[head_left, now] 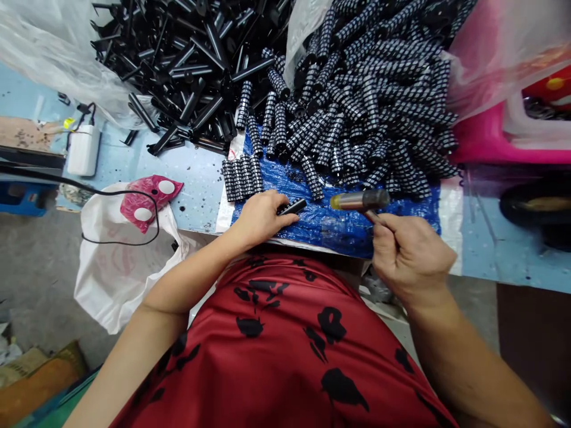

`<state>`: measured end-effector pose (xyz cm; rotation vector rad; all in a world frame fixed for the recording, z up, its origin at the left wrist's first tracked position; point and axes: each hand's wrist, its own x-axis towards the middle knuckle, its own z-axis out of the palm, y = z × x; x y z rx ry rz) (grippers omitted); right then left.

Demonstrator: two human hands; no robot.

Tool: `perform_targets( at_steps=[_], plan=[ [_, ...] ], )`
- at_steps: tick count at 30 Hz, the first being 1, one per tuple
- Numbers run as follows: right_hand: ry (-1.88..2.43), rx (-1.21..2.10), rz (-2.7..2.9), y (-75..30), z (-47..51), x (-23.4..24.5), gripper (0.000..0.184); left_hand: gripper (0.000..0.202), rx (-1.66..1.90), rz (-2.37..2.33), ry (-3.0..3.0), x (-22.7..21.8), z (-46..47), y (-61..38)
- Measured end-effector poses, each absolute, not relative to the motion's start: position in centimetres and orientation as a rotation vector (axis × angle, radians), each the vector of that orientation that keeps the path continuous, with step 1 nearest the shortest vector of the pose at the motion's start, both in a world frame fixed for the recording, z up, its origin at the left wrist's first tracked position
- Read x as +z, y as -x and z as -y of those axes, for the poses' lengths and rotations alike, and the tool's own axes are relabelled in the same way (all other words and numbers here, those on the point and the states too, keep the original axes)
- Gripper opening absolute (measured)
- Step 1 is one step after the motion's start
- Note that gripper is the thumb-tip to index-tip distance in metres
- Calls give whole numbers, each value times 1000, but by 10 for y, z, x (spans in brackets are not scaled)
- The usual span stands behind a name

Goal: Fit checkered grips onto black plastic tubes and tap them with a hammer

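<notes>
My left hand (pixel 261 217) rests on the blue tarp (pixel 330 223) with its fingers closed round a short black tube (pixel 293 207) that points to the right. My right hand (pixel 408 252) is closed on the handle of a small hammer (pixel 359 200), whose metal head hangs just above the tarp, to the right of the tube. A neat row of several patterned black grips (pixel 242 176) stands just above my left hand. A big heap of the same patterned grips (pixel 375 95) covers the far part of the tarp.
A pile of plain black tubes (pixel 191 65) lies at the back left, partly under clear plastic. A white charger block (pixel 83 150) with a black cable, a white bag (pixel 120 261) with a pink mask, and a pink bin (pixel 495 139) surround the work area.
</notes>
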<state>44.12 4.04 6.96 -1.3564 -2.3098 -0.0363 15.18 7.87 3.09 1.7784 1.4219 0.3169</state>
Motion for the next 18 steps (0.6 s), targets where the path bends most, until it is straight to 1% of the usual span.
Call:
perform_targets(
  at_steps=[4,7,10,12,15,18],
  plan=[
    [1263,45,2425,-417,-58,81,16,32,324,-1403,-1545,35,-83,-154],
    [1259,-68,2374,-410,-65,76,20,31,342,-1406,-1507,32,-81,-156],
    [1237,-111,2501,-407,-64,69,18,28,334,-1404,-1509,32,-82,-157],
    [1196,-50,2545,-405,-60,69,19,31,317,-1396,-1523,33,-86,-157],
    [1037,59,2432,-400,-49,72,28,37,261,-1360,-1553,35,-95,-155],
    [891,165,2507,-392,-40,71,25,40,185,-1346,-1543,33,-102,-159]
  ],
)
